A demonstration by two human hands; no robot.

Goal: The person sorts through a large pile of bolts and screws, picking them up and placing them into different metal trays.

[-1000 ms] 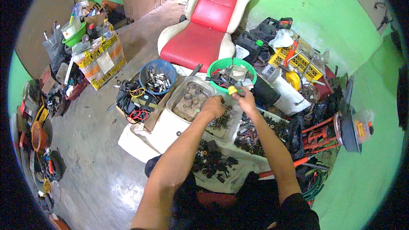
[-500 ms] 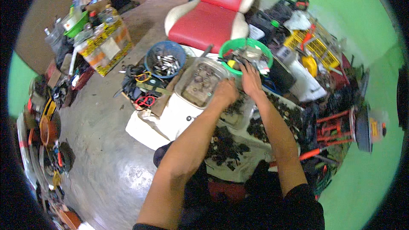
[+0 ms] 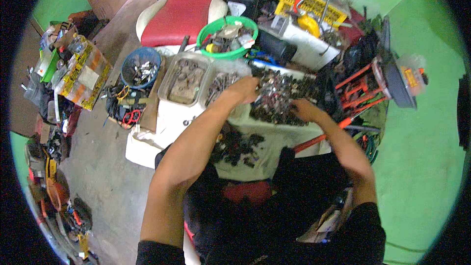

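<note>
My left hand [image 3: 245, 91] is closed, its fingers curled at the left edge of a tray of small dark metal parts [image 3: 275, 99]; whatever it holds is hidden. My right hand [image 3: 307, 111] is over the right part of that pile, fingers apart and fingertips touching the pieces. Left of the tray is a clear plastic container of screws [image 3: 220, 87], partly behind my left forearm. A rectangular clear tub [image 3: 164, 88] with a few round parts on its brownish bottom stands farther left. More dark parts [image 3: 241, 148] are spread on the pale surface nearer me.
Behind the trays stands a green basin [image 3: 202, 49] of mixed parts. A blue bucket [image 3: 125, 76] of shiny metal pieces is at the left, near tangled wires [image 3: 131, 117]. Beyond is a red and cream seat [image 3: 179, 17]. Orange-handled tools [image 3: 314, 143] and a yellow crate [image 3: 321, 11] lie right.
Both hands have left the green basin. The right hand has come down onto the dark parts and the left hand to that tray's edge. The view has shifted right.
</note>
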